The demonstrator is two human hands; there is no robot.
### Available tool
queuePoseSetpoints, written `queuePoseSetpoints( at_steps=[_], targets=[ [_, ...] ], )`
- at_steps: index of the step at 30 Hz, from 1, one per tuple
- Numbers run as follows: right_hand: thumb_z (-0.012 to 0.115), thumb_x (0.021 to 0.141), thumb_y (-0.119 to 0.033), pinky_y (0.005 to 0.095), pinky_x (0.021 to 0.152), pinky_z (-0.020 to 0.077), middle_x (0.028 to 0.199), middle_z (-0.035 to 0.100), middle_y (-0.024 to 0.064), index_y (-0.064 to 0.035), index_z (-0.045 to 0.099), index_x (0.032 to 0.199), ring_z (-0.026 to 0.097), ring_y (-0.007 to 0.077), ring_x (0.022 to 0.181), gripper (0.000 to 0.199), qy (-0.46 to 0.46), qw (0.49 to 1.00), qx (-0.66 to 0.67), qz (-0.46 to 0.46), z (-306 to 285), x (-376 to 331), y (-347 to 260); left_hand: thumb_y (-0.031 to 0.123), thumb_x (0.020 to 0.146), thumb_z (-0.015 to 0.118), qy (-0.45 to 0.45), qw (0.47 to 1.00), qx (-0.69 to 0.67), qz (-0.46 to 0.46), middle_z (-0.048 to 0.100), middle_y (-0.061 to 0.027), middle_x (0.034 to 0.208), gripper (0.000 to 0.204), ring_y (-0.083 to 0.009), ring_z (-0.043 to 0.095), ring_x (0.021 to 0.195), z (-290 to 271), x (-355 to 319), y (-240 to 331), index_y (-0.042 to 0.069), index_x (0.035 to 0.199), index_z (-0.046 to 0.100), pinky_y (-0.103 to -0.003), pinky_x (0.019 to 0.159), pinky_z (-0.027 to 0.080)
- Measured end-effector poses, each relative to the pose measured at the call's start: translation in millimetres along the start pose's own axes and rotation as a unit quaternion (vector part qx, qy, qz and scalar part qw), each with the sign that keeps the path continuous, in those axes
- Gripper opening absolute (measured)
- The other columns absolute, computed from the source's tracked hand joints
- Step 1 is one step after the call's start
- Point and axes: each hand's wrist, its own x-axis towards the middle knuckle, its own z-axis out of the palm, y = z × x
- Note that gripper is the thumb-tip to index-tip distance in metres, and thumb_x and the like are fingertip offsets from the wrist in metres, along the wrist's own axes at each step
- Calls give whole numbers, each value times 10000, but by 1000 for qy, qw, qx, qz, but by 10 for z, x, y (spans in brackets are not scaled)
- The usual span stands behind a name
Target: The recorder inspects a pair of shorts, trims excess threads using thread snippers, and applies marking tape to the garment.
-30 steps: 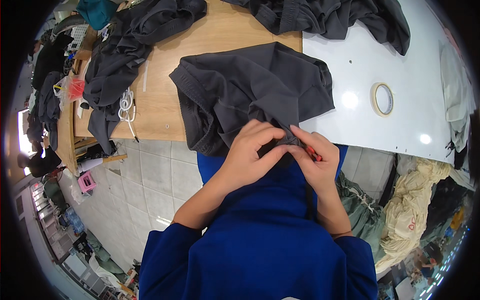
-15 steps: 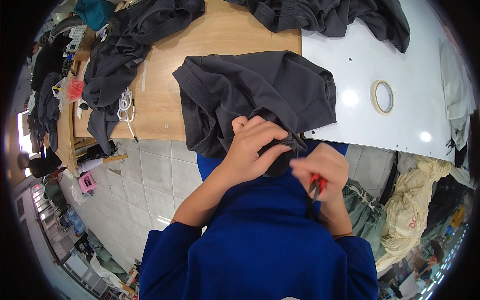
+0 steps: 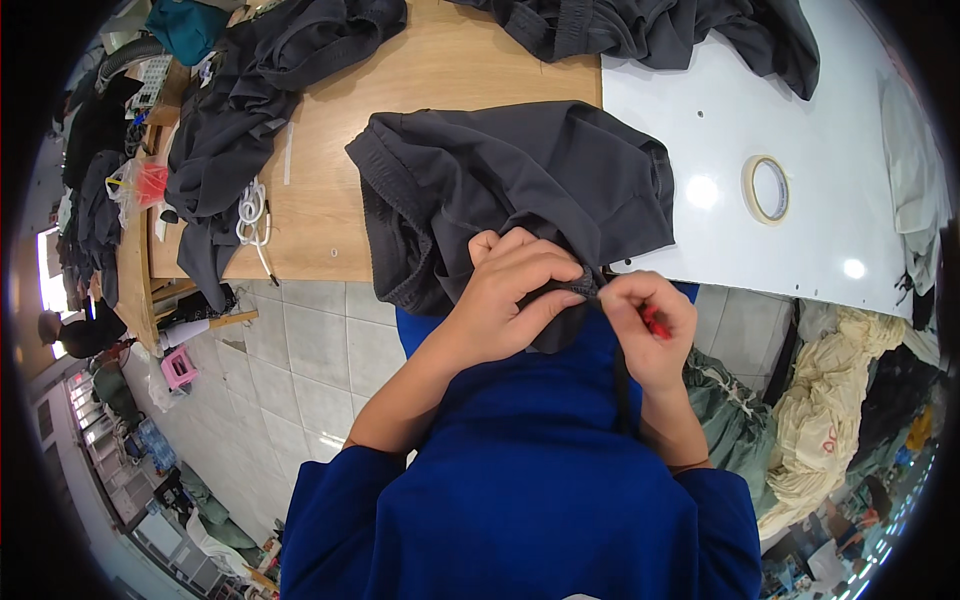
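Centre of the frame, the dark grey elastic-waisted garment (image 3: 520,170) spills over the table edge! Left hand (image 3: 505,300) pinches its cloth between thumb and fingers; right hand (image 3: 650,325), fingertips closed beside it, catch unclear, curls round a red tool (image 3: 656,322).

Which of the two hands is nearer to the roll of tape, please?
The right hand. It is below and to the left of the roll of tape in the picture, not touching it. The left hand is farther left, holding the dark grey garment.
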Motion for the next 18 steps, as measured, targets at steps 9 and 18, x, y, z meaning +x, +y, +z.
queuePoseSetpoints(
  at_steps=[9, 18],
  targets=[
    [797, 653, -290, 237, 447, 307, 555, 470, -18, -38, 617, 871, 447, 92, 484, 380, -277, 954, 64, -99, -319, 14, -98, 84, 781, 635, 24, 996, -84, -12, 611, -25, 955, 151, -167, 518, 886, -10, -14, -136, 68, 926, 595, -304, 838, 275],
    [633, 722, -37, 238, 623, 416, 808, 589, 69, -8, 599, 1110, 525, 154, 676, 391, -172, 978, -51, -108, -268, 102, -137, 60, 780, 628, 22, 993, -116, 15, 603, -24, 931, 141, -172, 521, 892, 12, -46, -171, 67, 917, 596, -300, 836, 292]
  ],
)
